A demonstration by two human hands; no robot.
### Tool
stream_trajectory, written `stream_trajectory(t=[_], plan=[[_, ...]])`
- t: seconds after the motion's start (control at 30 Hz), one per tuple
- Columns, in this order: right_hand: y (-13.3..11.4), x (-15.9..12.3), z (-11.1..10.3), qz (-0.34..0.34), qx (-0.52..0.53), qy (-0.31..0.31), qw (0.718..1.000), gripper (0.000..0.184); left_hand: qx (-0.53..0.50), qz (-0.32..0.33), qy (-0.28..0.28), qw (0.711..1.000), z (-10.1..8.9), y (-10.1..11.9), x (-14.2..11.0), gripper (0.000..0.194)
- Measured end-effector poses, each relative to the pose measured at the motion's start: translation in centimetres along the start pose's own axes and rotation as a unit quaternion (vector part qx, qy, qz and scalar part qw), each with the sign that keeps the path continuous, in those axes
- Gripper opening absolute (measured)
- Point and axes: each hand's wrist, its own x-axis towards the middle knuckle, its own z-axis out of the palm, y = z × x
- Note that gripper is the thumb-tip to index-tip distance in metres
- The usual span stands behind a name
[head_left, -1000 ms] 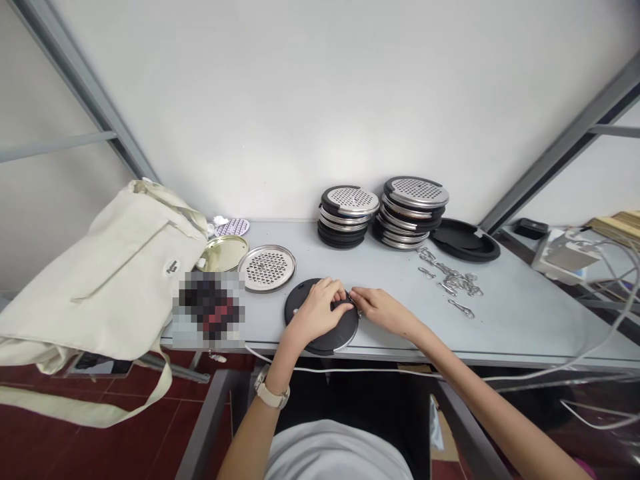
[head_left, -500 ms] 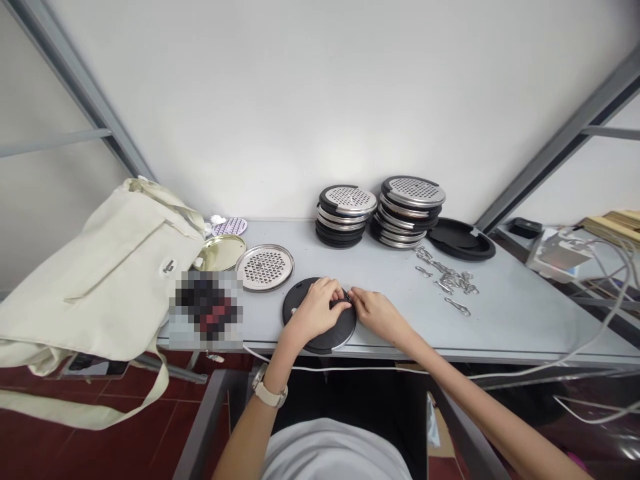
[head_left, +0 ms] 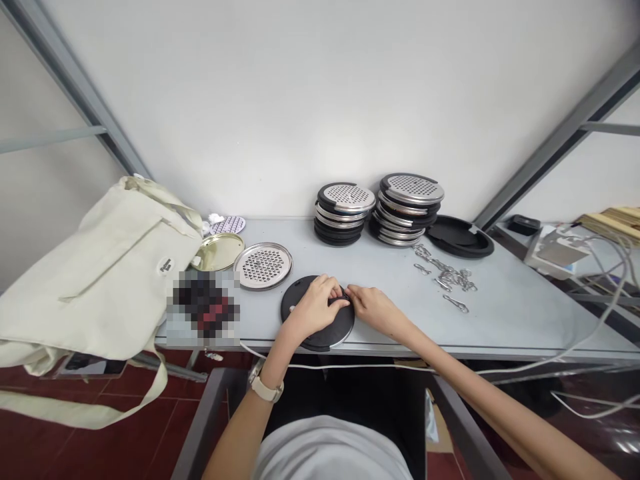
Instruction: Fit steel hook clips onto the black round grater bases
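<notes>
A round black disc [head_left: 320, 327] lies flat near the front edge of the grey table [head_left: 500, 320]. My left hand [head_left: 315, 308] rests on top of it, fingers curled over its far right rim. My right hand [head_left: 373, 308] meets it at that rim, fingertips pinched on a small part that I cannot make out. A perforated round metal plate [head_left: 263, 265] lies just left of the disc. Several small metal clips [head_left: 447, 279] are scattered to the right of my hands.
Two stacks of black-rimmed perforated discs [head_left: 344, 212] [head_left: 407, 207] stand at the back by the wall, a black lid [head_left: 460, 237] beside them. A cream cloth bag [head_left: 95, 273] and a gold tin lid [head_left: 217, 251] sit left. A white cable [head_left: 350, 365] runs along the front edge.
Both hands stay at the same spot on the disc's rim. Only the camera has shifted slightly.
</notes>
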Motion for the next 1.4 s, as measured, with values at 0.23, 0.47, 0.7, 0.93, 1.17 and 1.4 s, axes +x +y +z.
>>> stream_trajectory(t=[0.23,0.47,0.7,0.93,1.17,1.4], plan=[[-0.2,0.1,-0.4,-0.003,0.001,-0.013,1.0,0.029,0.006,0.003,0.005,1.0,0.2,-0.2,0.0,0.013],[-0.1,-0.1,-0.4,0.006,0.005,-0.01,1.0,0.031,0.006,-0.002,0.01,1.0,0.3,-0.2,-0.1,0.011],[0.3,-0.4,-0.4,0.001,0.043,-0.003,0.999,0.032,0.016,-0.002,0.001,1.0,0.0,0.1,-0.3,0.013],[0.7,-0.5,-0.2,-0.011,0.107,0.011,0.994,0.035,0.024,-0.007,-0.022,0.999,-0.2,0.3,-0.4,0.019],[0.7,-1.5,0.1,-0.033,0.122,0.045,0.991,0.033,0.011,-0.002,-0.023,1.0,-0.4,0.5,-0.3,0.018],[0.7,-1.8,0.3,-0.035,0.113,0.063,0.991,0.029,0.01,-0.003,-0.004,1.0,-0.3,0.3,-0.3,0.013]])
